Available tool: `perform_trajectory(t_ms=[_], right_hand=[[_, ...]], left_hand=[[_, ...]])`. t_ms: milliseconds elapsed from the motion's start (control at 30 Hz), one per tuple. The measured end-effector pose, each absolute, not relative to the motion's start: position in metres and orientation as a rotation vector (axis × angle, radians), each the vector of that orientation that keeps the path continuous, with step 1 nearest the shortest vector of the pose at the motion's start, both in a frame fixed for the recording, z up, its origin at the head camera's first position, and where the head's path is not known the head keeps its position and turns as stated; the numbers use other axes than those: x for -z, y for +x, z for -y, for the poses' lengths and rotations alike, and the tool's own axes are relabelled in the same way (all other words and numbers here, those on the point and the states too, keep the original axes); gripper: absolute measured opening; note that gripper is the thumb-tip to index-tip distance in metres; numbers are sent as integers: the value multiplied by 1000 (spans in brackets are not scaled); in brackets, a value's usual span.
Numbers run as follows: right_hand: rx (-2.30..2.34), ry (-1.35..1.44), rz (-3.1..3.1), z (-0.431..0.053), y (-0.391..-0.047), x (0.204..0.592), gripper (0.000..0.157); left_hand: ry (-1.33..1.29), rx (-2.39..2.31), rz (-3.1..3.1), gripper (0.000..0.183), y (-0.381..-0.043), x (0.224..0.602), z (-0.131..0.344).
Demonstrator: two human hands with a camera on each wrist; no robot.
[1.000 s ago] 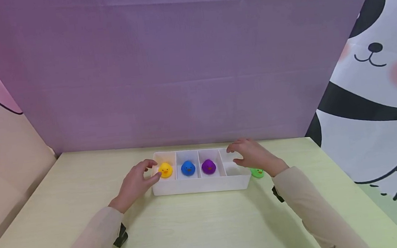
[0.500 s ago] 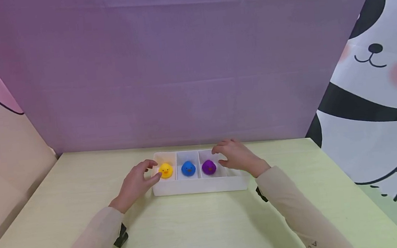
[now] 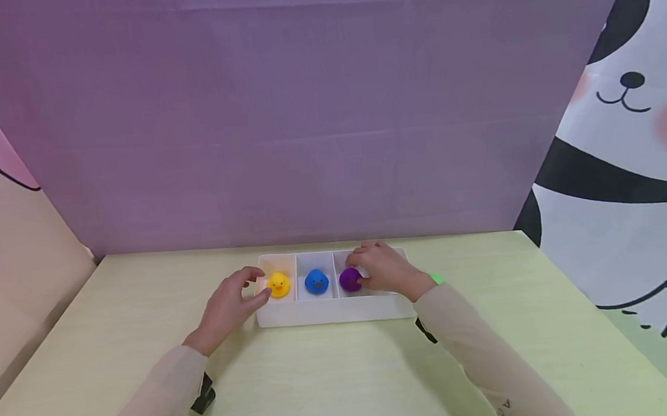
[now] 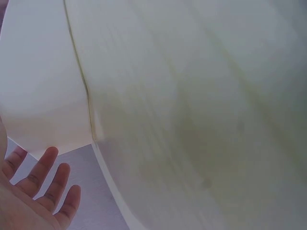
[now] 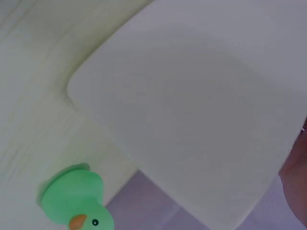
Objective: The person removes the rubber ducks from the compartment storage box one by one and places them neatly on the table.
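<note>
A white divided box (image 3: pixel 336 311) stands crosswise on the table. In separate compartments sit a yellow rubber duck (image 3: pixel 278 284), a blue rubber duck (image 3: pixel 316 281) and a purple rubber duck (image 3: pixel 349 279). My left hand (image 3: pixel 230 306) is at the box's left end, thumb and fingers apart near the yellow duck; the left wrist view shows its fingers spread. My right hand (image 3: pixel 384 269) reaches over the box, thumb and fingers around the purple duck with a gap between them. Its thumb overlaps the duck's right side; firm contact cannot be made out. The fourth compartment is mostly hidden.
A green rubber duck (image 5: pixel 76 196) lies on the table (image 3: pixel 302 385) just beyond the box's right end, mostly covered by my right wrist in the head view. A purple cloth (image 3: pixel 301 117) hangs behind the table, with a panda-printed panel (image 3: pixel 631 226) at right.
My right hand has moved left and down from above the fourth compartment to the purple duck. The left hand, box and ducks have stayed in place.
</note>
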State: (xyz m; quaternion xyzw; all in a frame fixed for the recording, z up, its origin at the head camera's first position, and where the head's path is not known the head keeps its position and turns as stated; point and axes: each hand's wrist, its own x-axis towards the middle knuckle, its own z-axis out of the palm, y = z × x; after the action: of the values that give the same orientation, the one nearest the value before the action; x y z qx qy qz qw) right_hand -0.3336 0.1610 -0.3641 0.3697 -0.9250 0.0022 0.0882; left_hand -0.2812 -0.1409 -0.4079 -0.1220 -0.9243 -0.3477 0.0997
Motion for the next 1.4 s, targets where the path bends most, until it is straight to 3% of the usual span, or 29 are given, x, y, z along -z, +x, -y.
perform_trajectory(t_ms=[1400], right_hand=[[104,1026,2815,-153,-337,372,27]], left_hand=[[-371,1037,2731,39,-280,408,139]])
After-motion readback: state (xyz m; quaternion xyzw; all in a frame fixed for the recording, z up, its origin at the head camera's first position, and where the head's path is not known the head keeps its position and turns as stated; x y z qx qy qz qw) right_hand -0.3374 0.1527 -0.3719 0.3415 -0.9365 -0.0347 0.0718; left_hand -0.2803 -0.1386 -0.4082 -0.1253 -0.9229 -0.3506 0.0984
